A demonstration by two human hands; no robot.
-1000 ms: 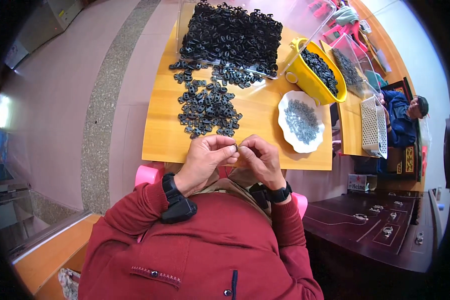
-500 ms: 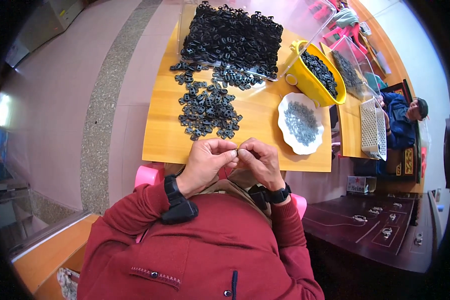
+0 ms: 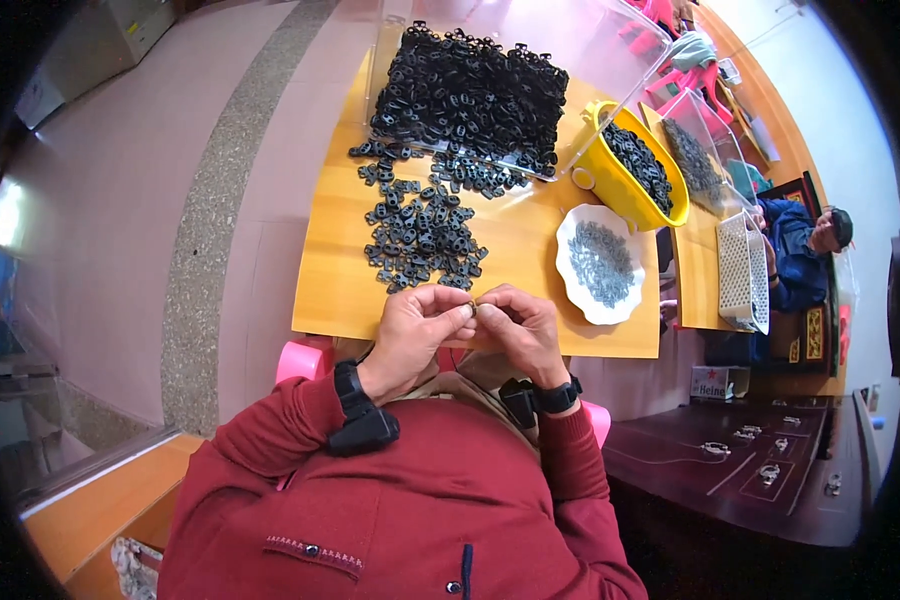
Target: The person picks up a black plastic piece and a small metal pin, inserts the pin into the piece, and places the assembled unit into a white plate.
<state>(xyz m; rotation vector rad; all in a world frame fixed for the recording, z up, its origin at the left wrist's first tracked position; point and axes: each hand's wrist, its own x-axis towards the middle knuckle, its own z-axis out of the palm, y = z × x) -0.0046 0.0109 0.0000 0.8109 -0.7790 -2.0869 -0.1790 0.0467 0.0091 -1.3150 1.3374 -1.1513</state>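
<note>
My left hand (image 3: 415, 335) and my right hand (image 3: 523, 335) meet at the table's near edge, thumb and fingertips pinched together. Between the fingertips is something small and dark, mostly hidden, too small to name. Just beyond my hands lies a loose pile of black two-holed plastic pieces (image 3: 425, 235). More of the same pieces fill a clear plastic box (image 3: 530, 172) tipped open toward the pile. Right of my hands sits a white scalloped dish (image 3: 567, 285) holding many small grey, translucent parts (image 3: 602, 265).
A yellow tub (image 3: 638, 210) of black pieces stands behind the dish on the wooden table (image 3: 335, 290). Further right, a second table bears a clear bin (image 3: 692, 150) and a white perforated basket (image 3: 743, 270). Another person (image 3: 800, 245) sits beside it. Pink chair parts (image 3: 302, 360) flank me.
The whole view has shifted slightly, so the table sits lower in it. Both hands stay together, still pinching at the fingertips.
</note>
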